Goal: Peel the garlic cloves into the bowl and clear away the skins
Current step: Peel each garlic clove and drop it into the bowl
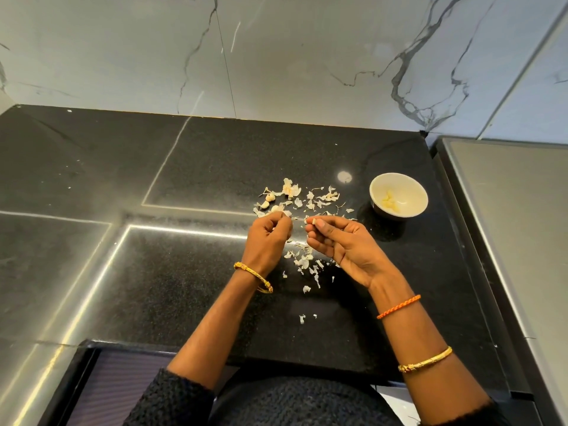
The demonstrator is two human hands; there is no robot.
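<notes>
My right hand (338,244) pinches a small garlic clove (311,222) between thumb and fingertips, palm turned up. My left hand (268,238) hovers just left of it with its fingers curled; a pale flake of skin (284,214) shows at its fingertips. Loose papery skins (307,262) lie scattered on the black counter under and beyond both hands. A few unpeeled cloves (270,197) and a husk (290,189) lie behind my left hand. A cream bowl (413,186) with several peeled cloves (391,200) stands to the right.
The black stone counter (184,272) runs back to a marble wall (276,56). A grey raised surface (516,226) borders the counter on the right, just beyond the bowl. The counter's front edge (276,361) lies near my body.
</notes>
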